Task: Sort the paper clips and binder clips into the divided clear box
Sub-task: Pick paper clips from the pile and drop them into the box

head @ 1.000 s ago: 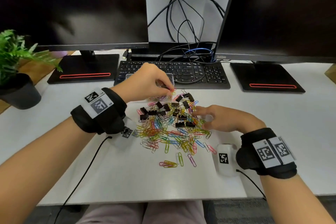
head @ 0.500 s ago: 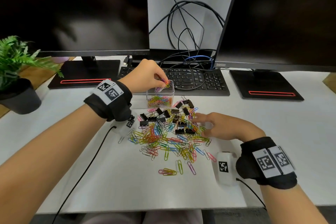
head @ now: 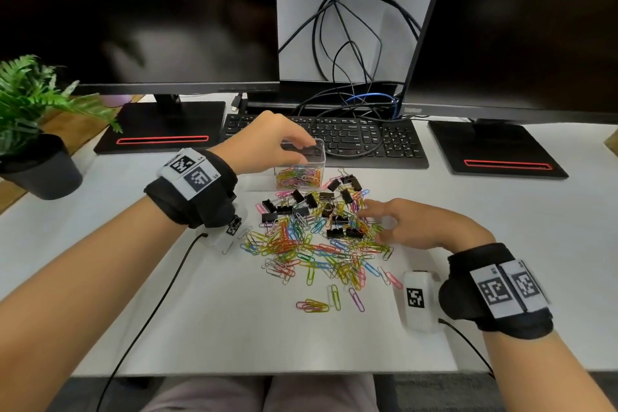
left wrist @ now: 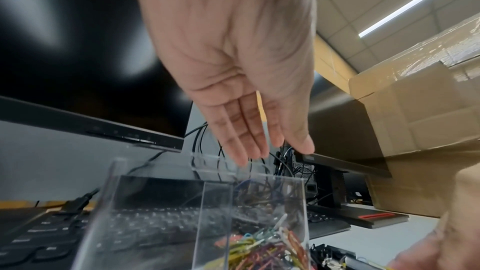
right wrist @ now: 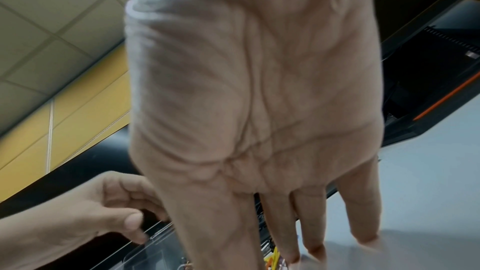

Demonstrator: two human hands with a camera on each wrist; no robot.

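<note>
While two dark monitors (head: 140,10) stood at the back, the white desk (head: 200,328) carried a black keyboard (head: 368,140) and a potted fern (head: 30,130). The clear box (head: 301,160) sat just before the keyboard, coloured clips heaped in its right compartment. The left hand (head: 267,144) hovered over the box, fingers (left wrist: 241,130) straight, together and holding nothing. The right hand (head: 414,224) lay at the pile's right edge, fingers (right wrist: 311,223) extended and slightly spread. Loose paper clips (head: 301,251) covered the desk near the box, with black binder clips (head: 314,207) among them.
</note>
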